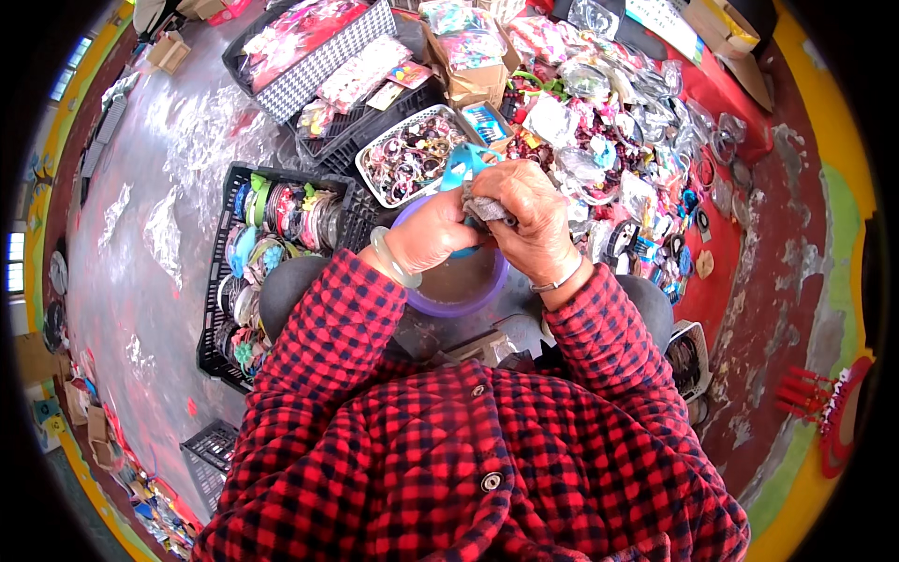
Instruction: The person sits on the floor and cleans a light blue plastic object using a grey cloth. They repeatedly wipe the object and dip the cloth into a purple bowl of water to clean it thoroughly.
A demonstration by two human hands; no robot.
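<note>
A single wide fisheye view looks steeply down from the wearer's head, upright. The red-and-black checked quilted jacket (pixel 440 431) fills the lower centre at close range; the bare left fingers (pixel 462 232) and bare right fingers (pixel 506 185) come near, just above centre. The mottled gray floor (pixel 131 281) lies farther off, at left, bending toward the dark rim.

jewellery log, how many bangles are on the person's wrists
2: a pale bangle on the left wrist, a silver bangle on the right wrist; sleeves may hide more.
</note>
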